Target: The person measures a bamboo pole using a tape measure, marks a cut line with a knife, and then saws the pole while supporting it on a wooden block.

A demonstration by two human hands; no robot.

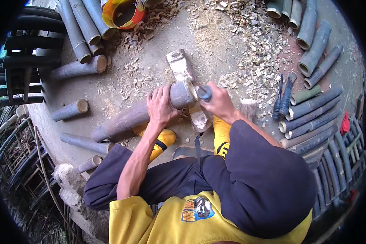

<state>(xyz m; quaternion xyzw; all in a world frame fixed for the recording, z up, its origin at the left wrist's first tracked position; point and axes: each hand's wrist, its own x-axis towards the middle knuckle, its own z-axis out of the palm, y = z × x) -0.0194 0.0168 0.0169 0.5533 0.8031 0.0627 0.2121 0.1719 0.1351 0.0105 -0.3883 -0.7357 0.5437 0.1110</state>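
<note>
A thick bamboo pole lies slanted in front of me, its cut, hollow end up at the right. My left hand is closed over the pole a little below that end. In my right hand, closed in a fist, is a tool with a dark, round-ended handle, held against the rim of the cut end. Its blade or working part is hidden, so its kind cannot be told. Beneath the pole's upper end is a pale, hacked wooden block, showing on both sides of it.
Bamboo shavings cover the floor ahead. Cut bamboo lengths lie at the far left and more poles line the right. A yellow-red bucket stands at the back. Two dark-wrapped tools lie at right; slatted bamboo furniture stands left.
</note>
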